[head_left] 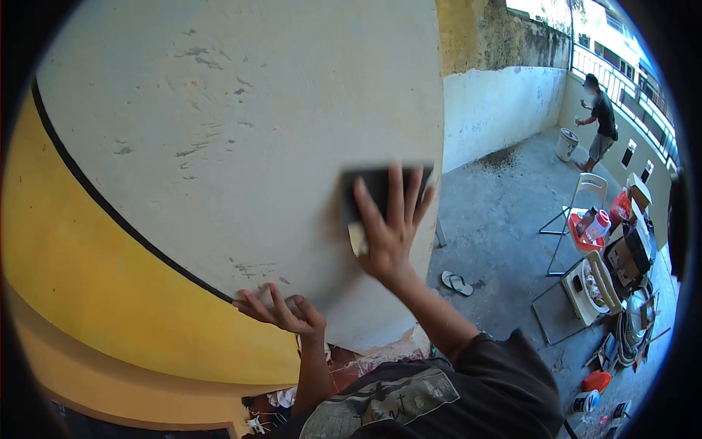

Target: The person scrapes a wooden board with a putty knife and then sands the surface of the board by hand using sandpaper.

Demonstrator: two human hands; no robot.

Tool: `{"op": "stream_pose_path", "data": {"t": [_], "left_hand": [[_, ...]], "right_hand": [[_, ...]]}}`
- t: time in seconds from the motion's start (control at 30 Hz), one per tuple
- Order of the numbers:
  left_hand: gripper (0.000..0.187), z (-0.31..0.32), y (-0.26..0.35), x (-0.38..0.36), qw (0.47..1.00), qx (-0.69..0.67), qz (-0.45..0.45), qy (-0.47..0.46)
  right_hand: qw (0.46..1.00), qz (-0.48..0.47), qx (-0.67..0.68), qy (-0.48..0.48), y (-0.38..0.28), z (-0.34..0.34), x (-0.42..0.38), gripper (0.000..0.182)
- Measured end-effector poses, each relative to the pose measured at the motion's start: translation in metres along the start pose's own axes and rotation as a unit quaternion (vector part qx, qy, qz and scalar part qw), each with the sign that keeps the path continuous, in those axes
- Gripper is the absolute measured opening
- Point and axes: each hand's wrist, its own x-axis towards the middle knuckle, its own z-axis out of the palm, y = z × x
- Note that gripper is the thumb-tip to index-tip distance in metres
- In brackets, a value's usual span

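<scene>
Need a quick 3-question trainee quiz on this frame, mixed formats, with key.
1. True or false: the right hand presses a dark sanding block flat against the wall.
2. The left hand rests:
A. on the white folding chair
B. on the wall near the black stripe
C. on the white bucket
3. Fill in: a lone ____ lies on the floor right of the wall.

Key: 1 true; 2 B; 3 flip-flop.

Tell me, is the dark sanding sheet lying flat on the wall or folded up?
Flat. The right hand presses the dark sanding sheet with spread fingers against the wall; its straight top edge shows above them.
</scene>
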Motion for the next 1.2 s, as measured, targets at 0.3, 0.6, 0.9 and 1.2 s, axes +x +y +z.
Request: {"op": "stream_pose_path", "data": {"t": [0.3,0.6,0.9,1.2], "left_hand": [[0.053,-0.004,-0.005,-0.004,1.000,-0.018,0.000,-0.006],[0.054,0.004,-0.020,-0.032,0.989,-0.146,-0.024,0.010],[0.056,0.008,-0.015,-0.023,0.988,-0.127,-0.079,0.034],[0.051,0.008,-0.011,-0.034,0.992,-0.097,-0.074,0.021]], "right_hand": [[1.000,-0.018,0.008,0.012,0.005,0.006,-0.020,0.053],[0.995,-0.036,0.044,-0.081,0.025,0.048,-0.217,0.048],[0.998,-0.050,-0.019,-0.030,-0.050,0.019,-0.023,0.062],[0.997,-0.080,-0.005,0.003,-0.071,-0.001,0.046,0.059]]}}
